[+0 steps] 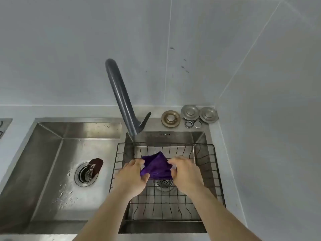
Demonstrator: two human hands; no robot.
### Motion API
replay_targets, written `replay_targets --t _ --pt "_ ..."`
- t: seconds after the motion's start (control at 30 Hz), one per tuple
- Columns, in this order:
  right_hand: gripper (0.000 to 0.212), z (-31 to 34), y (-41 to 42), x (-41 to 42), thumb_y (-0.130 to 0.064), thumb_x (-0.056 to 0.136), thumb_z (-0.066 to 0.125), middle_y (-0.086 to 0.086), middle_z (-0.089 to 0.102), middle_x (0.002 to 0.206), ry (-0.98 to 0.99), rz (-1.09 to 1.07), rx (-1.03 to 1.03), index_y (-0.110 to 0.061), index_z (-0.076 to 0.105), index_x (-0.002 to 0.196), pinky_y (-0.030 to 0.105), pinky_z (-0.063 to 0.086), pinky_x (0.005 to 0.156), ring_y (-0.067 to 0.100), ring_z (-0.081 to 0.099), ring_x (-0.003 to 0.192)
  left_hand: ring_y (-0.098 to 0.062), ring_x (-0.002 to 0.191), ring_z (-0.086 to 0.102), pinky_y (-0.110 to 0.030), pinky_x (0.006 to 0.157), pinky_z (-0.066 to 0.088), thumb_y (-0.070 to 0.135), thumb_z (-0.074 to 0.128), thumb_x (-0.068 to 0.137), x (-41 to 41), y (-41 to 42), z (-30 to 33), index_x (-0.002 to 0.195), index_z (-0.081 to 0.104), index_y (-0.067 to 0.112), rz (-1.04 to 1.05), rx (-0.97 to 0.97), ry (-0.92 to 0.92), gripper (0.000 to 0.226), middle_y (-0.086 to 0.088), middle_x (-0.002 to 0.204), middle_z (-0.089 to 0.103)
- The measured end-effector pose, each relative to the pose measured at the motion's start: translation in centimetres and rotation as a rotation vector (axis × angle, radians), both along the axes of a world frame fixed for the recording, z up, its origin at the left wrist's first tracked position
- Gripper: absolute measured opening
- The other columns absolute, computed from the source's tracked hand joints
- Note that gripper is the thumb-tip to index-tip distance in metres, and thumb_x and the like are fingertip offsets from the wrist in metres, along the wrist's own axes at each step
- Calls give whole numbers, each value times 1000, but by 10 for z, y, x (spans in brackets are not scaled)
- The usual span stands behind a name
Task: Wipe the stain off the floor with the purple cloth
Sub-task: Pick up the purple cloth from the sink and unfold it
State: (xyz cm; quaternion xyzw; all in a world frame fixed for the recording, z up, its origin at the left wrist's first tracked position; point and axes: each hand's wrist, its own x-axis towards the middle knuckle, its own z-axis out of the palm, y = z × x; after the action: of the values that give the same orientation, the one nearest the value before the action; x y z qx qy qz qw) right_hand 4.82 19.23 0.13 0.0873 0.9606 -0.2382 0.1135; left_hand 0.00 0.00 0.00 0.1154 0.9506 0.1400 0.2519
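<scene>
Purple cloth (156, 166) held bunched between both hands over the wire basket (215, 164), left hand (132, 174) and right hand (185, 173) each clamped on an opposite end, long axis left-to-right.

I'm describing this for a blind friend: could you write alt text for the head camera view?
Two bare hands, left hand and right hand, hold a bunched purple cloth between them over a black wire basket in the right basin of a steel double sink. A dark grey faucet rises behind, against a pale tiled wall.
</scene>
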Motion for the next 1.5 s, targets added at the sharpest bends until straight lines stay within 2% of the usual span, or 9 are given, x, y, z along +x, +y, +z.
replay_targets --t 0.1,0.33,0.6,0.7,0.87,1.07,1.27,1.4,1.5 --pt "36 -15 -3 -18 -14 97 57 -3 67 123 35 51 -17 -25 63 131 36 56 88 19 63 110 -22 134 49 -39 106 45 47 53 95 -9 7 -17 151 33 27 26 17 -98 63 2 147 50" --pt "66 -28 -14 -43 -8 93 64 -4 45 156 -64 325 -13 -27 40 151 43 54 97 25 51 129 -19 117 62 -39 98 53 41 59 92 -13 14 -36 149 35 30 83 38 -176 63 6 132 62" --pt "23 -35 -9 -38 -13 92 66 -2 64 112 -13 210 86 -21 69 114 38 56 82 21 59 104 -20 91 65 -37 79 54 30 55 96 0 18 -38 117 45 27 -9 -12 -154 23 7 104 68" --pt "12 -30 -3 -31 -17 94 65 -2 67 105 12 210 127 -20 66 105 34 54 81 19 59 99 -18 83 57 -32 72 47 30 50 99 8 15 -33 113 49 26 -12 -3 -101 14 9 99 62" --pt "23 -22 -1 -9 -17 90 70 -1 66 107 45 266 188 -21 67 113 35 52 88 20 58 102 -12 78 56 -27 69 45 33 43 103 9 4 -2 114 52 28 -13 26 43 15 13 90 56" --pt "25 13 -20 20 -19 81 81 2 67 98 99 236 305 -17 73 105 35 56 82 20 62 92 -14 77 60 -29 66 45 33 36 104 21 -14 59 106 47 29 -74 46 266 12 12 95 63" --pt "38 78 -29 54 -18 94 63 1 58 142 293 239 175 -16 58 132 39 46 111 21 47 136 -22 83 65 -36 74 51 34 35 103 50 -51 128 105 50 32 4 42 460 16 10 98 69" --pt "17 142 -48 91 -17 97 56 1 68 112 386 184 149 -19 57 114 36 49 89 25 59 106 -26 79 62 -36 69 46 31 37 103 90 -82 179 102 49 31 34 99 586 11 9 97 66" --pt "13 185 -65 131 -24 98 59 -2 70 109 510 86 134 -22 58 111 39 50 78 28 64 96 -31 85 65 -39 69 51 31 39 103 136 -114 216 101 48 31 80 166 701 9 6 100 68"
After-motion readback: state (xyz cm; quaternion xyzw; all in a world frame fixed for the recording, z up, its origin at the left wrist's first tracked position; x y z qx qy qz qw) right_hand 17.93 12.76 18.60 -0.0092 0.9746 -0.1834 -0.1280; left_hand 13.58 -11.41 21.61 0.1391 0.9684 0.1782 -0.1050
